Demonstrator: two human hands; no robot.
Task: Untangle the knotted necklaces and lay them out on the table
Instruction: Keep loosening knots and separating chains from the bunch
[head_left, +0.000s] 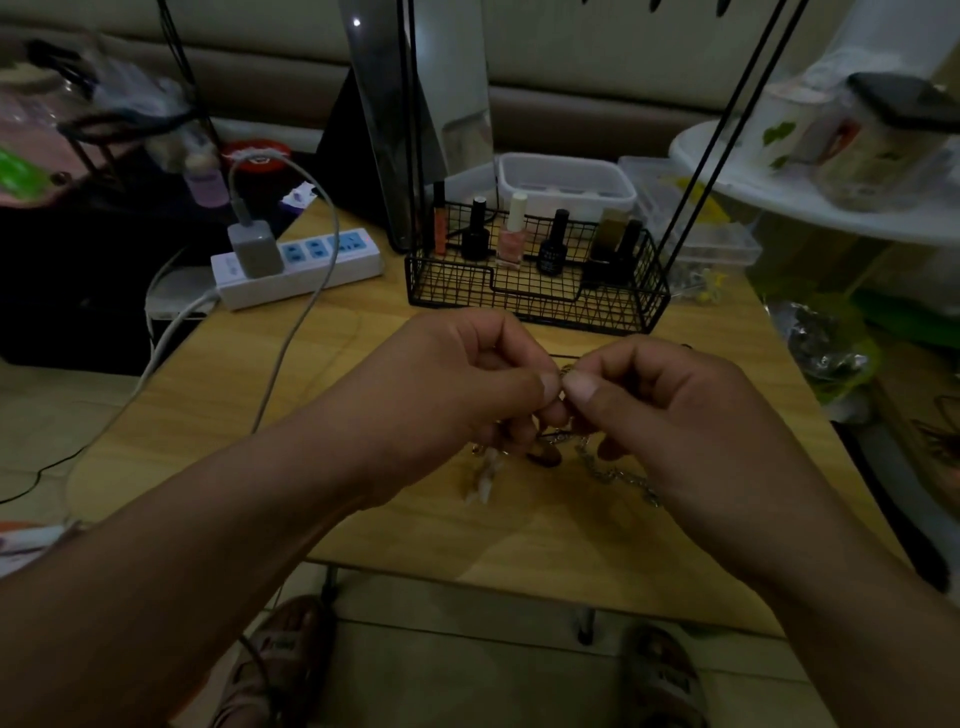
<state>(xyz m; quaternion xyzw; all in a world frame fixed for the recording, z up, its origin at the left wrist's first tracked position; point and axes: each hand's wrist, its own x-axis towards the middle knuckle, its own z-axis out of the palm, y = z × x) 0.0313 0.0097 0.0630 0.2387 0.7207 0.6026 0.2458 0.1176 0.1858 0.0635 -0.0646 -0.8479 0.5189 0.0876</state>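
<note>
Above the middle of the wooden table (218, 405) both my hands meet thumb to thumb on a tangle of necklaces (563, 436). My left hand (457, 379) pinches the knot from the left, and my right hand (665, 410) pinches it from the right. A pale beaded strand (485, 475) hangs down from the knot under my left hand. A silver chain (618, 475) trails down and to the right under my right hand. A dark pendant (545, 457) dangles between them. The knot itself is mostly hidden by my fingers.
A black wire basket (535, 299) with several nail polish bottles stands just behind my hands. A white power strip (301, 267) with a grey charger and its cable lies at the back left. Plastic boxes (566, 182) and a mirror stand sit behind.
</note>
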